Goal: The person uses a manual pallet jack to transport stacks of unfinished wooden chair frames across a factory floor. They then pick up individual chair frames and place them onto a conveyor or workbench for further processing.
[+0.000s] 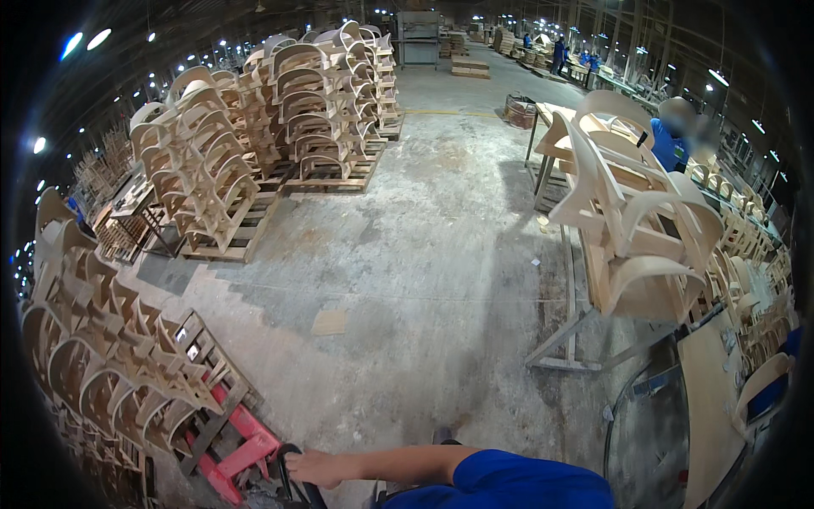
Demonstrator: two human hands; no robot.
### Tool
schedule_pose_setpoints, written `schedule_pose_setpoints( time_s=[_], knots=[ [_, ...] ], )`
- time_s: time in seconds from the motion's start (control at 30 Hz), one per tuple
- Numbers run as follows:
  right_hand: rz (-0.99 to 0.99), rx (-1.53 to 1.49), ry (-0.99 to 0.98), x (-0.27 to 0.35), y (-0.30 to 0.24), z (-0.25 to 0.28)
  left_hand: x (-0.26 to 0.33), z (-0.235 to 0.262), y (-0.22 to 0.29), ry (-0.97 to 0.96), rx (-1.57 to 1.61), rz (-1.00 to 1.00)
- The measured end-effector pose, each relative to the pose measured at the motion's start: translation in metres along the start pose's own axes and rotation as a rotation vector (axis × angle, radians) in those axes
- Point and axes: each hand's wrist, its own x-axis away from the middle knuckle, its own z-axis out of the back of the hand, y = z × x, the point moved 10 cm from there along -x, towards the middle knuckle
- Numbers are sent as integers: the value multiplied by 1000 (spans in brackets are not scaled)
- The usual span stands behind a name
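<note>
My right hand [315,467] reaches to the left from a blue sleeve at the lower edge and closes over the black loop handle [292,485] of a red pallet jack [242,454]. The jack's red forks run under a wooden pallet [203,352] stacked with bent wooden chair frames [102,365] at the lower left. My left hand is out of the picture.
More pallets of stacked chair frames [208,174] stand at the back left and centre. A metal table [577,280] with chair frames [636,220] stands on the right, and a person in blue [672,136] is behind it. Dusty concrete floor [424,254] lies between. Other workers are far back.
</note>
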Motion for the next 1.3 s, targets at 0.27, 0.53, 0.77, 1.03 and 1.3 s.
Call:
schedule_pose_setpoints(
  time_s=[0.27,0.53,0.77,1.03,1.3],
  knots=[
    [22,-365,-138,84,162,108,-168,8,184,40,2,57],
    [-869,-175,-485,333,508,231,-321,23,354,70,17,58],
    [-1307,-391,-79,505,664,308,-494,22,498,56,17,5],
    [-1591,-518,-174,640,731,353,-671,68,659,105,40,-34],
    [-2044,-629,423,715,835,452,-736,100,677,253,236,151]
  ],
)
